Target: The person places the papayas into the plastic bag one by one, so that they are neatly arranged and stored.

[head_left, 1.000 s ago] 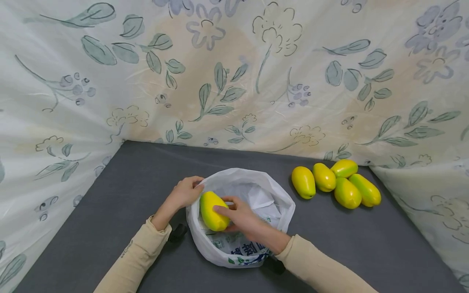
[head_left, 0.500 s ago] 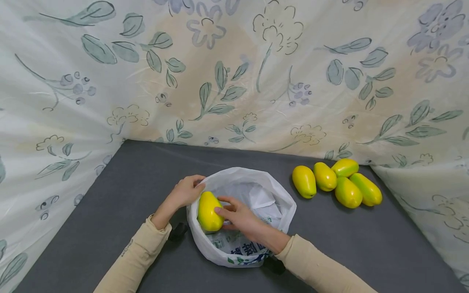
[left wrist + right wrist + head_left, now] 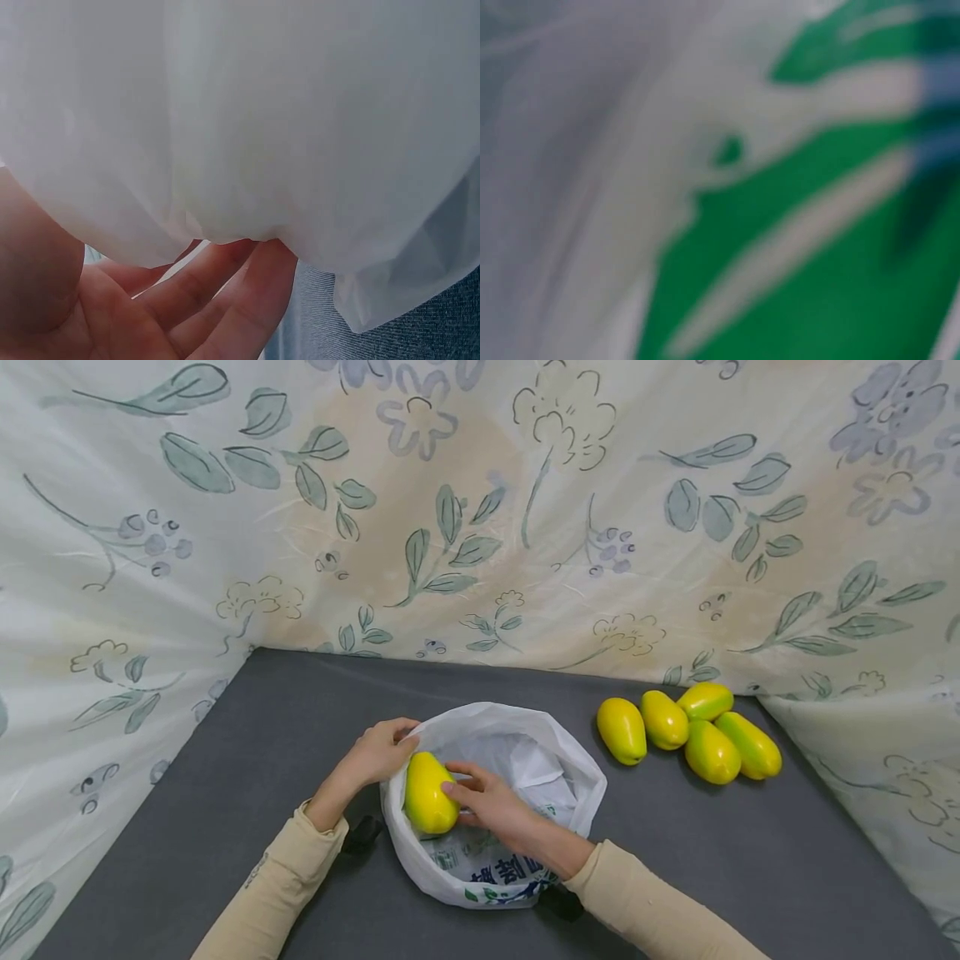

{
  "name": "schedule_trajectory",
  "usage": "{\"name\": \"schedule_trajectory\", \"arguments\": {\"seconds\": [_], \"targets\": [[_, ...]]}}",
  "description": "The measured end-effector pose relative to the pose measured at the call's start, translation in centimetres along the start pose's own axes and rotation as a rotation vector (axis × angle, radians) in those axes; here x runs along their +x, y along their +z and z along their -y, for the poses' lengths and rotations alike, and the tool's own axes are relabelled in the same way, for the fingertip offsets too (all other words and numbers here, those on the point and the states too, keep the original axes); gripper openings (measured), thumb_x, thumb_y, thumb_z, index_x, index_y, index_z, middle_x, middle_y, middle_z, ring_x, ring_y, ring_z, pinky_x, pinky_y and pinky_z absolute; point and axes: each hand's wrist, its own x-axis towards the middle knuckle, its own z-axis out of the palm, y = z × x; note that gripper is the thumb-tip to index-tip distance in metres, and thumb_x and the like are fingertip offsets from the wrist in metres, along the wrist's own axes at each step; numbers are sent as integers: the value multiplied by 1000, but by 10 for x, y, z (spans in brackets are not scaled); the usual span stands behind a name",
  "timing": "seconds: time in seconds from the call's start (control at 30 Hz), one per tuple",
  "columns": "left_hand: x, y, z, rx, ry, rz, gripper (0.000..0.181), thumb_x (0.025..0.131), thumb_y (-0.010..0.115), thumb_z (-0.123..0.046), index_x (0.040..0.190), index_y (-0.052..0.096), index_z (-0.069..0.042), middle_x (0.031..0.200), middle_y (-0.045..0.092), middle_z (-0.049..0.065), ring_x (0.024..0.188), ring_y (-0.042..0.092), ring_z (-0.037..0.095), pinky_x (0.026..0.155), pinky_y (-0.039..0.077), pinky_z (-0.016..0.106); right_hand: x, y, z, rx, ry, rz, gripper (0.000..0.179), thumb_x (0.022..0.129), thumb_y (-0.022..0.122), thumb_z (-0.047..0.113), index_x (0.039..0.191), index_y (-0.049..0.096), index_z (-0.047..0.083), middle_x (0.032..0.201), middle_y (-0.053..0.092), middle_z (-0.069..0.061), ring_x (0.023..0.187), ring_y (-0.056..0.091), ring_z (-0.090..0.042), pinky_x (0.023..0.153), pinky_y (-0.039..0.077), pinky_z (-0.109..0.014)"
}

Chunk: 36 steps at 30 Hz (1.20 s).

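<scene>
A white plastic bag with blue and green print stands wide-mouthed in front of me. My left hand pinches its far-left rim; in the left wrist view, the fingers of that hand lie against the thin white plastic. Inside the bag, a glossy yellow papaya leans near the left wall. My right hand reaches into the mouth, fingers loosely spread, with the thumb at the papaya's right edge. Only the bag's blurred green print fills the right wrist view.
Several more yellow-green papayas lie grouped at the back right of the dark grey tabletop. Floral curtain cloth walls in the back and both sides. Black wrist devices show under both forearms.
The papaya has shifted slightly left inside the bag and turned more upright. My right hand's thumb has slipped from over the fruit to its right edge. The left hand stays at the rim.
</scene>
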Motion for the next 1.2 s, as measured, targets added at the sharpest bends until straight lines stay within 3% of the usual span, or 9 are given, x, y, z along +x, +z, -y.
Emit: {"name": "schedule_trajectory", "arguments": {"seconds": [0.4, 0.63, 0.83, 1.0, 1.2], "targets": [[-1, -4, 3, -24, 1, 31, 40, 100, 49, -19, 134, 52, 2, 126, 55, 24, 105, 58, 34, 84, 49, 45, 2, 3, -1, 19, -23, 2, 53, 97, 57, 28, 142, 41, 6, 131, 47, -17, 112, 54, -26, 92, 46, -39], [1, -3, 5, 0, 10, 13, 39, 99, 49, -20, 132, 54, 1, 125, 56, 23, 107, 57, 35, 84, 49, 45, 3, -2, -2, 73, -27, -1, 58, 99, 52, 34, 143, 37, 1, 134, 45, -16, 108, 55, -25, 94, 45, -39], [0, -5, 4, -16, 6, 1, 39, 99, 49, -18, 132, 54, 1, 124, 57, 23, 103, 59, 34, 79, 51, 43, 0, -7, 3, 46, -26, -33, 55, 100, 49, 35, 143, 38, 1, 135, 43, -18, 111, 52, -28, 96, 43, -41], [-1, -5, 5, -16, 14, 0, 39, 99, 49, -18, 132, 53, 2, 124, 57, 24, 102, 59, 34, 78, 52, 42, -4, -18, 6, 37, -46, -33, 55, 102, 45, 34, 144, 35, 0, 135, 42, -24, 120, 46, -36, 100, 39, -43], [-1, -5, 4, -14, 9, -1, 39, 99, 49, -19, 132, 54, 1, 124, 57, 23, 103, 59, 34, 79, 52, 43, -10, -42, 13, 121, -58, -51, 60, 101, 44, 38, 146, 32, 0, 136, 40, -26, 124, 42, -40, 98, 41, -43]]}}
